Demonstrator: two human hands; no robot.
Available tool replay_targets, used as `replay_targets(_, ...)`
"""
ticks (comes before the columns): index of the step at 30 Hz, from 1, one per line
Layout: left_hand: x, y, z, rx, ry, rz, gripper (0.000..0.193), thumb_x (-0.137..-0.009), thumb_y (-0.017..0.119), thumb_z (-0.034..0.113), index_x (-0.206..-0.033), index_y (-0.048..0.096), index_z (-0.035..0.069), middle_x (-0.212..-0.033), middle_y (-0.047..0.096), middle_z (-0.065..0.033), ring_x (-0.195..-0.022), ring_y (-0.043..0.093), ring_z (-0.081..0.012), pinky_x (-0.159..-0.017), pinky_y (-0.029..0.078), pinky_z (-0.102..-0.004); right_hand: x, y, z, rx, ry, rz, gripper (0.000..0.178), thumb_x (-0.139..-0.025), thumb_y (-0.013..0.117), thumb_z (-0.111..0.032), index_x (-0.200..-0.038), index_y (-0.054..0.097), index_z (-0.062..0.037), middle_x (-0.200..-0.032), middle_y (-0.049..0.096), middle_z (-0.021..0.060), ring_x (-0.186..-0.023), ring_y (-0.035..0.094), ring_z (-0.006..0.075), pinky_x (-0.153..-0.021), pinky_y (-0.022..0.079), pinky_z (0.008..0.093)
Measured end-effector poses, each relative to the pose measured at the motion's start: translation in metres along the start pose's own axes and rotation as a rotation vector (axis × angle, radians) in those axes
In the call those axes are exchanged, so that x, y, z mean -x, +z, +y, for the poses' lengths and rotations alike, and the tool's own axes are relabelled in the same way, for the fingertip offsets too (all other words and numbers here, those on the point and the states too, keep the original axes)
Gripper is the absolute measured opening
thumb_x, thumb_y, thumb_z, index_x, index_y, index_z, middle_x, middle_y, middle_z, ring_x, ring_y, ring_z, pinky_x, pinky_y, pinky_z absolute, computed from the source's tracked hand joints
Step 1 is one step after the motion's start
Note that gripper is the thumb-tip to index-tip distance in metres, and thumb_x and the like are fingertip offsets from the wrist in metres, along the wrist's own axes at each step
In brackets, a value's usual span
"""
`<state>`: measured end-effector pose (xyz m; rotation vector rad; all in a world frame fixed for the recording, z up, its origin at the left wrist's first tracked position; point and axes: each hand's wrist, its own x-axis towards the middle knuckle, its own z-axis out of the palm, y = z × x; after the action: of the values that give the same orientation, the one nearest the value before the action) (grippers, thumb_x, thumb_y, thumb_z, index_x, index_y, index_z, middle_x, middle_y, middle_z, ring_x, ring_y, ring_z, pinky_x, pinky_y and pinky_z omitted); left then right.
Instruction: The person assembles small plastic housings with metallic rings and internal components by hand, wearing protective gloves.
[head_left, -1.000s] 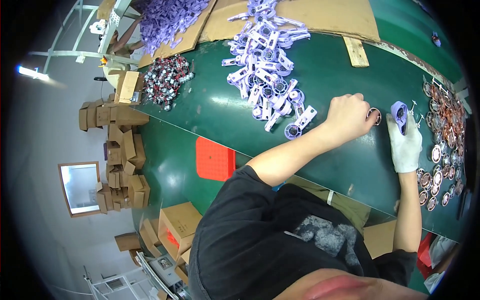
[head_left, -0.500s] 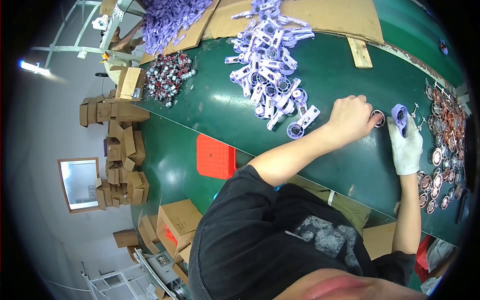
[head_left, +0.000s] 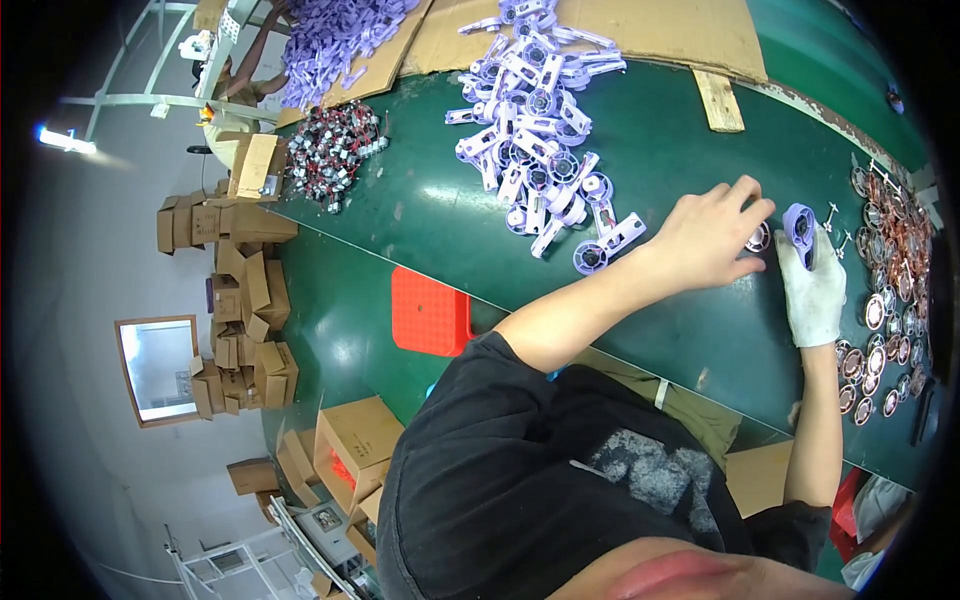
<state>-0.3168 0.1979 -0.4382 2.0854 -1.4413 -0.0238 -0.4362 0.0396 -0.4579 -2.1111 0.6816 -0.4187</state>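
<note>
My bare left hand (head_left: pixel 712 235) hovers by a small round metallic disc cover (head_left: pixel 759 237), with thumb and fingers apart around its near side. The disc appears to lie on the green table; the fingers partly hide it. In a white glove, my right hand (head_left: pixel 812 295) grips a purple handheld fan body (head_left: pixel 799 226), round head upward, just right of the disc. The glove hides the fan's lower part. Small white fan blades (head_left: pixel 830 217) lie beyond the glove. Many copper-toned and silvery round covers (head_left: pixel 874 312) spread along the right side.
A heap of purple fan bodies (head_left: pixel 540 150) covers the table's middle. Left of it sit a pile of small wired motors (head_left: pixel 335 155) and purple parts on cardboard (head_left: pixel 345 45), where another person (head_left: pixel 240 85) reaches in. A red stool (head_left: pixel 430 310) stands beside the table near stacked cartons (head_left: pixel 240 300).
My left hand has opened: its fingers, earlier curled with the thumb at the disc, now spread and lift around it. My right hand stays nearly still with the fan body.
</note>
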Motion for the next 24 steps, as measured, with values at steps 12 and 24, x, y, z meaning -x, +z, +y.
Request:
replay_targets(12, 0.0, 0.011, -0.003, -0.019, 0.01, -0.066, 0.045, -0.078, 0.081, 0.023, -0.117, 0.062, 0.011, -0.112, 0.056, -0.0084, -0.101, 0.064, -0.0293, -0.075, 0.057, -0.0416, 0.0, 0.001, 0.004, -0.075, 0.011, -0.057, 0.037, -0.093, 0.073, -0.019, -0.124, 0.067, -0.0008, -0.105, 0.074, 0.009, -0.092, 0.066, 0.0122, -0.086, 0.052, 0.0296)
replay_targets(24, 0.004, 0.009, -0.005, -0.014, 0.003, -0.07, 0.043, -0.079, 0.081, 0.023, -0.115, 0.063, 0.009, -0.112, 0.056, -0.009, -0.102, 0.064, -0.0298, -0.075, 0.058, -0.0417, 0.0, 0.003, 0.004, -0.034, 0.006, -0.085, 0.039, -0.093, 0.073, -0.02, -0.126, 0.066, -0.001, -0.106, 0.074, 0.0108, -0.093, 0.066, 0.012, -0.087, 0.052, 0.0301)
